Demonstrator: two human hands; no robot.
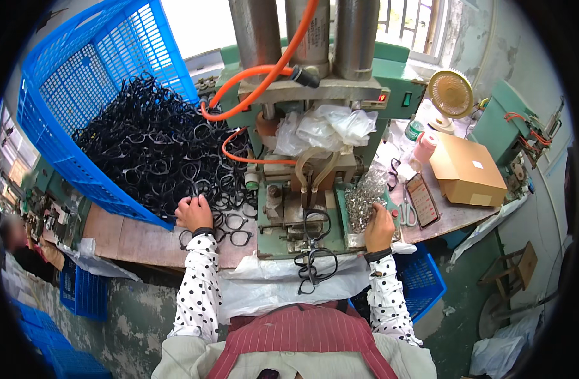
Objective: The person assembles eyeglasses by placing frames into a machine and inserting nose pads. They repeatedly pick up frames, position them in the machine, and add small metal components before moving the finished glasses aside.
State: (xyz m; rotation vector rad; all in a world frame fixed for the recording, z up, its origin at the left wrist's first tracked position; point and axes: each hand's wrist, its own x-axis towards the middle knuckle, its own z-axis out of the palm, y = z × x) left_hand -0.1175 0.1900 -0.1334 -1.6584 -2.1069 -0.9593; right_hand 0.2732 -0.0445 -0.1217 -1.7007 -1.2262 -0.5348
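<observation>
Head view: black eyeglass frames (157, 151) heaped in blue crate (81, 82) at worktop's left rear. Left hand (193, 213) closed on one frame at pile's front edge. Right hand (379, 228) in metal hinge pile (364, 199), grip unclear. Judged: picking stage; next, seating frame on green press (302, 215).

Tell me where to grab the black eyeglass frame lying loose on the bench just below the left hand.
Take the black eyeglass frame at its bridge, the narrow bar between the two rims, coming straight down from above. It lies flat on the wooden bench, so a side approach finds no edge. The left hand is closest; its fingers rest on the heap of frames just above.
</observation>
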